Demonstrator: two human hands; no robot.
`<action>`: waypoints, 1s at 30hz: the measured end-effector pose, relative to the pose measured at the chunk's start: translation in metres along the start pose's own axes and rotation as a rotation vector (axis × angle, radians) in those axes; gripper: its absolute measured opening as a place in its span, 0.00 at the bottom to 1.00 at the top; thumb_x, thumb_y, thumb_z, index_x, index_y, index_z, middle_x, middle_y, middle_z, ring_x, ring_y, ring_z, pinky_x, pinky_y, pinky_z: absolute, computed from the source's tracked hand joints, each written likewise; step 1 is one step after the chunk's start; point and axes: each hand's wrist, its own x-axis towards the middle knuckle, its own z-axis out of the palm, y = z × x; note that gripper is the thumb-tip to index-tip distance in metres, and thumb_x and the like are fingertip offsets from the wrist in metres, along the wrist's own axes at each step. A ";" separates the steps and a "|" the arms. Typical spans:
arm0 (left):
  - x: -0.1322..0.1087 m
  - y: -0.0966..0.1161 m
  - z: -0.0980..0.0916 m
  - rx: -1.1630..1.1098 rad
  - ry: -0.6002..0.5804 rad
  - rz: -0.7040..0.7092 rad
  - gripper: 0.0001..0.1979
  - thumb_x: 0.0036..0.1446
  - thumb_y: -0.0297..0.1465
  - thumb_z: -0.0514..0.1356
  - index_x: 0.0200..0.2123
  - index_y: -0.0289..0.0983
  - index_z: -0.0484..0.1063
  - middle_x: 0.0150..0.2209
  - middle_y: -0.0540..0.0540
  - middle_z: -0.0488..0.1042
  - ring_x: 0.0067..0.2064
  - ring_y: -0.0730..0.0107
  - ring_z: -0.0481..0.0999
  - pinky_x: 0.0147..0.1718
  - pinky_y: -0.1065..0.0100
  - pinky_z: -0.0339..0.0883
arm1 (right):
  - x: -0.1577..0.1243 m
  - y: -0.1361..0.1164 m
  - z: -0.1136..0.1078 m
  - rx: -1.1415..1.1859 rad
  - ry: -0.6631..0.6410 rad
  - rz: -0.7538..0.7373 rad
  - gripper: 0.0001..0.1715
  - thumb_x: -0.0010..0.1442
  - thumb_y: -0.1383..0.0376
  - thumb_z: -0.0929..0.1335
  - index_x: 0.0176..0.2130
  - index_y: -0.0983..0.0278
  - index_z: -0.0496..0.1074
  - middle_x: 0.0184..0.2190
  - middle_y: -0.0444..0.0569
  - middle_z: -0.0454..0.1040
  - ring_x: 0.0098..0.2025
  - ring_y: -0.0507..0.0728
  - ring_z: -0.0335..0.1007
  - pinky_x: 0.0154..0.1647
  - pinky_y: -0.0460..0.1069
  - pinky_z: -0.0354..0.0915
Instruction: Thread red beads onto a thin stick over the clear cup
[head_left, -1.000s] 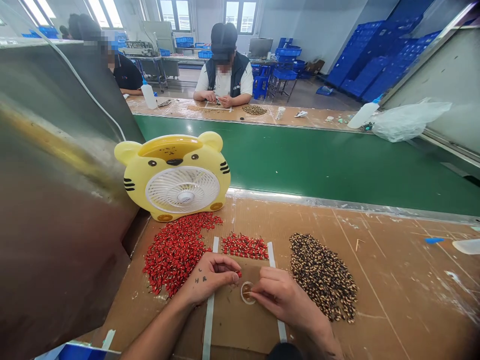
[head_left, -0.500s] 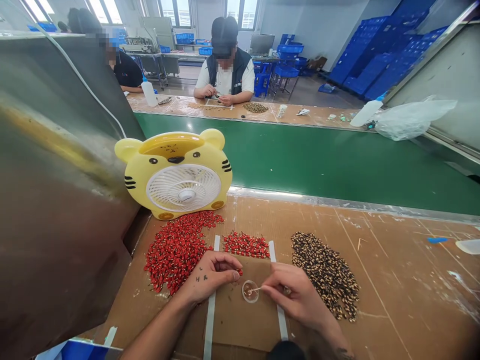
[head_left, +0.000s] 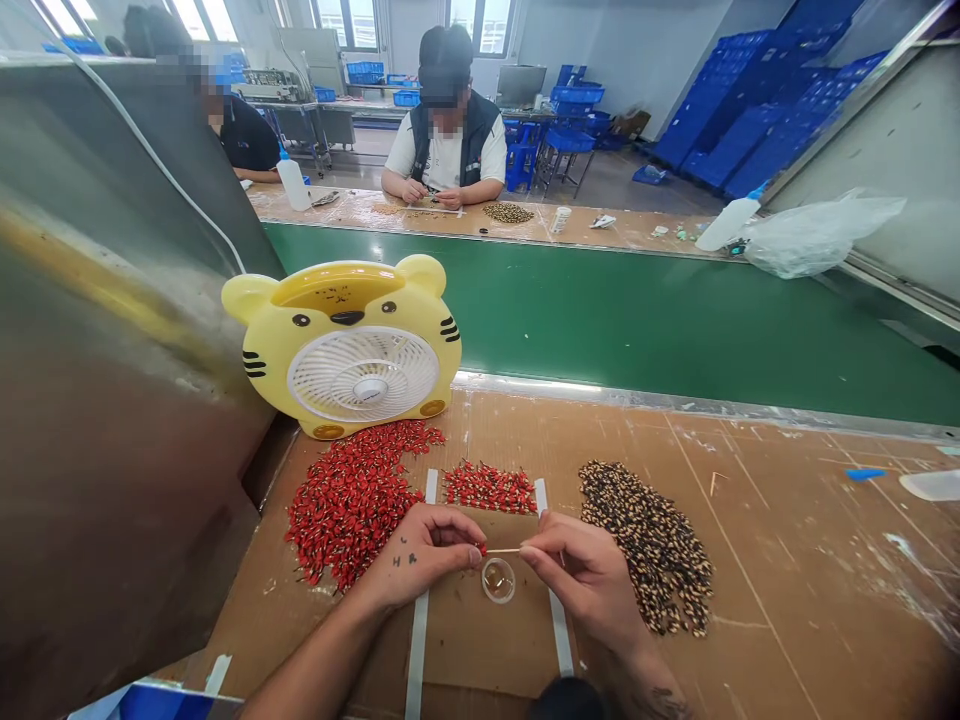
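Between thumb and fingers my left hand point(head_left: 426, 552) pinches a small red piece point(head_left: 481, 549). My right hand point(head_left: 581, 565) is closed on a thin stick point(head_left: 504, 551), like a toothpick, whose tip meets the red piece. Just below the stick, a small round clear dish point(head_left: 498, 580) sits on a cardboard sheet point(head_left: 487, 650) edged by two strips of pale tape. Left of my left hand spreads a large pile of red pieces point(head_left: 352, 500). A smaller group of red pieces point(head_left: 489, 488) lies beyond my hands. Right of my right hand is a pile of black-and-gold pieces point(head_left: 649, 550).
A yellow animal-faced fan point(head_left: 345, 345) stands behind the red pile. To the left rises a metal housing point(head_left: 120, 400). A green conveyor belt point(head_left: 600, 310) runs across, with a co-worker point(head_left: 446, 140) seated beyond it. A blue scrap point(head_left: 865, 474) lies at the right.
My right hand has lifted the stick's tip from the clear dish up and left to the red piece in my left hand. My left hand has barely moved.
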 end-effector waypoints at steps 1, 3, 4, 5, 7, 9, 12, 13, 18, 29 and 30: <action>0.000 0.000 0.000 -0.003 0.000 0.000 0.09 0.43 0.32 0.72 0.29 0.34 0.81 0.24 0.49 0.78 0.26 0.73 0.73 0.28 0.73 0.63 | 0.000 0.000 0.000 -0.007 -0.006 0.000 0.14 0.63 0.63 0.69 0.26 0.63 0.75 0.18 0.42 0.66 0.21 0.51 0.62 0.23 0.46 0.56; 0.000 0.001 0.001 -0.009 -0.004 0.001 0.09 0.44 0.31 0.72 0.29 0.34 0.81 0.24 0.49 0.78 0.26 0.74 0.72 0.29 0.74 0.63 | -0.001 0.001 0.001 -0.014 -0.010 -0.008 0.13 0.63 0.64 0.69 0.26 0.63 0.75 0.18 0.42 0.66 0.21 0.51 0.62 0.23 0.46 0.56; 0.000 0.000 0.000 -0.012 -0.006 0.001 0.09 0.43 0.31 0.72 0.29 0.34 0.81 0.24 0.49 0.78 0.26 0.74 0.72 0.29 0.74 0.63 | -0.001 0.002 0.001 -0.015 -0.008 -0.013 0.13 0.63 0.64 0.69 0.26 0.63 0.74 0.18 0.42 0.66 0.21 0.51 0.62 0.23 0.46 0.56; 0.000 0.000 0.000 -0.016 -0.008 0.001 0.09 0.44 0.31 0.72 0.30 0.34 0.81 0.24 0.49 0.78 0.26 0.74 0.72 0.29 0.74 0.63 | -0.002 0.003 0.000 -0.016 -0.004 -0.017 0.13 0.63 0.64 0.69 0.26 0.63 0.74 0.18 0.42 0.66 0.21 0.51 0.62 0.23 0.46 0.56; 0.000 -0.001 -0.001 -0.023 -0.012 0.005 0.09 0.44 0.31 0.72 0.30 0.34 0.81 0.24 0.49 0.78 0.26 0.74 0.73 0.29 0.73 0.63 | -0.004 0.006 -0.002 -0.021 0.017 -0.017 0.14 0.63 0.63 0.69 0.26 0.63 0.73 0.18 0.42 0.66 0.21 0.51 0.61 0.24 0.46 0.56; 0.000 -0.002 -0.001 -0.025 -0.010 0.013 0.09 0.44 0.31 0.72 0.31 0.34 0.81 0.25 0.49 0.78 0.26 0.74 0.73 0.29 0.73 0.63 | -0.004 0.007 -0.005 -0.033 0.001 -0.006 0.16 0.64 0.62 0.68 0.25 0.63 0.72 0.19 0.42 0.66 0.22 0.51 0.61 0.24 0.46 0.56; -0.001 -0.002 -0.002 -0.025 -0.009 0.018 0.08 0.45 0.30 0.71 0.30 0.34 0.81 0.24 0.49 0.78 0.26 0.75 0.73 0.29 0.74 0.63 | -0.003 0.006 -0.009 -0.093 -0.202 0.028 0.18 0.64 0.60 0.68 0.24 0.64 0.71 0.20 0.42 0.67 0.23 0.51 0.62 0.25 0.46 0.56; -0.001 -0.002 -0.001 -0.023 -0.008 0.018 0.07 0.45 0.29 0.71 0.30 0.34 0.81 0.24 0.50 0.78 0.26 0.75 0.72 0.29 0.74 0.63 | -0.002 0.005 -0.009 -0.121 -0.287 0.045 0.17 0.64 0.60 0.68 0.25 0.64 0.71 0.20 0.42 0.67 0.23 0.51 0.63 0.25 0.46 0.56; -0.002 0.004 -0.002 -0.014 0.023 0.024 0.07 0.44 0.28 0.70 0.30 0.34 0.80 0.26 0.49 0.78 0.28 0.74 0.73 0.30 0.74 0.64 | 0.001 0.006 -0.022 -0.236 -0.350 0.151 0.12 0.64 0.59 0.69 0.31 0.63 0.74 0.25 0.44 0.71 0.27 0.53 0.66 0.29 0.47 0.58; -0.001 0.002 -0.003 -0.023 0.025 0.050 0.07 0.45 0.28 0.69 0.31 0.33 0.79 0.24 0.50 0.76 0.27 0.74 0.72 0.30 0.73 0.65 | -0.026 0.011 -0.068 -0.583 -0.462 0.169 0.08 0.64 0.71 0.67 0.38 0.61 0.76 0.36 0.49 0.76 0.41 0.58 0.69 0.43 0.51 0.65; -0.001 0.002 -0.002 -0.030 0.026 0.052 0.07 0.45 0.28 0.69 0.31 0.33 0.79 0.24 0.50 0.76 0.27 0.74 0.72 0.30 0.73 0.65 | -0.028 0.011 -0.063 -0.606 -0.480 0.159 0.08 0.63 0.71 0.67 0.38 0.61 0.76 0.36 0.49 0.76 0.42 0.59 0.69 0.43 0.51 0.65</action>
